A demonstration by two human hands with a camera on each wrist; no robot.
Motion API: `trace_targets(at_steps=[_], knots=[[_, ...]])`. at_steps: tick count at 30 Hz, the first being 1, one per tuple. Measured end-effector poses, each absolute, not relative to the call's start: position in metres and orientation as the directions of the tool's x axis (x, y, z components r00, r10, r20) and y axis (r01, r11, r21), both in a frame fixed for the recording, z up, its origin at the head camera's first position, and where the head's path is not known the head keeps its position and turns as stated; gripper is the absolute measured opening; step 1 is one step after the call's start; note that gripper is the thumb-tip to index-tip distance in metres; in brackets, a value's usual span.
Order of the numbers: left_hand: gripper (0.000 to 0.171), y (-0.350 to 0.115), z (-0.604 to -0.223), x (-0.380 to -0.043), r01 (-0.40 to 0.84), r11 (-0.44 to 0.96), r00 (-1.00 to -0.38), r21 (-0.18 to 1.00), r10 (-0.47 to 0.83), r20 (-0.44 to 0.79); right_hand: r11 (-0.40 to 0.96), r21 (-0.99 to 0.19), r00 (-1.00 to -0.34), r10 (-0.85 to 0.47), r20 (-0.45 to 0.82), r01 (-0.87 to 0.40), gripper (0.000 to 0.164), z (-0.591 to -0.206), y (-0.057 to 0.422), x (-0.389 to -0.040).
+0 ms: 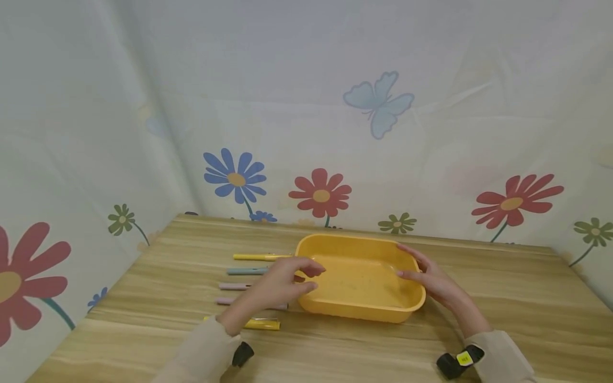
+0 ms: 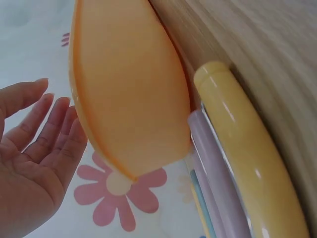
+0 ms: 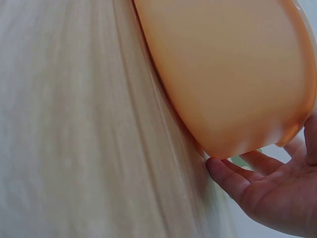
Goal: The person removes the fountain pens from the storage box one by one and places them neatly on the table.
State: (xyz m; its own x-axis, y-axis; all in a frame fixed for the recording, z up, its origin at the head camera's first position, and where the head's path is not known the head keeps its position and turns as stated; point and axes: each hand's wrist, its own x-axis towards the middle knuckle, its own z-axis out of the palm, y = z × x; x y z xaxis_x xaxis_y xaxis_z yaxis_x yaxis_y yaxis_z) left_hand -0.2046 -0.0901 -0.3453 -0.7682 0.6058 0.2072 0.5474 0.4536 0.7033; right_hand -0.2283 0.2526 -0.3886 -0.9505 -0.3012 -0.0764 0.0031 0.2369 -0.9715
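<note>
A yellow rectangular plastic basin (image 1: pixel 354 282) with rounded corners stands on the table, nothing inside it. My right hand (image 1: pixel 433 277) grips its right end, thumb over the rim and fingers along the outer wall; in the right wrist view some fingertips reach its lower edge. At the other end, my left hand (image 1: pixel 289 279) hovers by the left rim with relaxed fingers, and its fingertips are right at the rim in the left wrist view. Left of the basin lie a yellow pen (image 1: pixel 251 257), a blue-green pen (image 1: pixel 245 271), two pale pink-purple pens (image 1: pixel 232 286) and a nearer yellow pen (image 1: pixel 265 324), partly hidden by my left arm.
The wood-grain table (image 1: pixel 507 287) extends to both sides of the basin. Close behind its back edge hangs a white cloth (image 1: pixel 297 106) printed with flowers and a butterfly, and it also runs along the left side. Black wrist cameras (image 1: pixel 450 366) sit at both cuffs.
</note>
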Motion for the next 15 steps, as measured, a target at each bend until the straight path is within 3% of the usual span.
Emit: trace_targets(at_steps=[15], knots=[[0.030,-0.046,-0.352,-0.221,0.527,0.414,-0.710,0.742,0.694,0.118,0.254,-0.967,-0.952,-0.295,-0.080,0.002,0.071,-0.387,0.253,-0.228]])
